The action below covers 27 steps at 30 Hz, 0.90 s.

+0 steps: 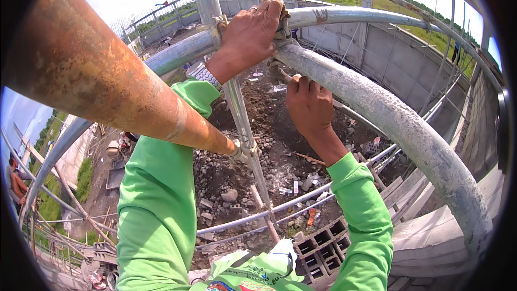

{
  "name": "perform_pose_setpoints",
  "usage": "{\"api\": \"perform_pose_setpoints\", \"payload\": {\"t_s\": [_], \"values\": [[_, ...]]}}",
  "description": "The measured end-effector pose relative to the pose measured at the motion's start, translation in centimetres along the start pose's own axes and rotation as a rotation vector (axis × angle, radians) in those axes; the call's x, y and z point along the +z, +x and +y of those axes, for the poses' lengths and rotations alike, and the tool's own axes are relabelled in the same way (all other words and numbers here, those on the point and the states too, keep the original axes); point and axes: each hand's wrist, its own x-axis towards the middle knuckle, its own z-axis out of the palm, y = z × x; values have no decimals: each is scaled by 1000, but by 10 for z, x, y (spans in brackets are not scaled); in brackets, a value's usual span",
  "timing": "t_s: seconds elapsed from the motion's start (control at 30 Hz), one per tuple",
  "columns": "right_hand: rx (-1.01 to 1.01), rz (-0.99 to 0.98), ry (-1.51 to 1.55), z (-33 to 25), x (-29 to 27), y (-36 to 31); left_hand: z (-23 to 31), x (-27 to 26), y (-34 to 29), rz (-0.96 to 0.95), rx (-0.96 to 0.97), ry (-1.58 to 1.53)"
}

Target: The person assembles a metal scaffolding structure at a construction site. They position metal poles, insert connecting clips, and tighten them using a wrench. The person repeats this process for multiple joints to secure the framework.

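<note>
— From where you sit, what does the left hand [249, 35] have?

— On my feed it's laid over the pipe joint, with its fingers curled down onto a metal clamp [283, 34]. I read that as a grip on the clamp, though the palm side is hidden from me.

— And the right hand [310, 101]?

— Lower, just beneath the thick grey pipe [385, 102]. I see thumb and folded fingers pinching a slim metal piece [284, 74]; most of it is covered, so I can't tell its kind. The short stretch I do see slants up and left from the fist, pointing at the underside of the clamp.

— Which way does the grey pipe run?

— Its near-round end meets the clamp in mid-view; from there its long axis heads right and down, bowed by my lens.

— The others?

— A crossing pipe [358, 15] passes behind the joint, left to right. An upright pipe [237, 102] drops below the left wrist, and a rusty pipe [126, 78] slants from upper left down to it, all above rubble [229, 195]
</note>
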Motion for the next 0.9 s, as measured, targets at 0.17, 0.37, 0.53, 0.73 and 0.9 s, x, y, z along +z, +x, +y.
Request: {"api": "perform_pose_setpoints", "payload": {"t_s": [0.17, 0.37, 0.53, 0.73, 0.9], "values": [[20, 205, 65, 31, 36, -6, 0, -4, 5, -85, -65, 8], [-198, 275, -405, 62, 106, -19, -7, 9, 7, 13, -9, -104], [58, 76, -158, 40, 137, -13, -29, 38, 12, -6, -102, -417], [129, 94, -153, 22, 155, -5, -80, 80, 16, 32, 131, -382], [168, 87, -155, 18, 179, 0, -71, 90, 25, -39, -92, -96]]}}
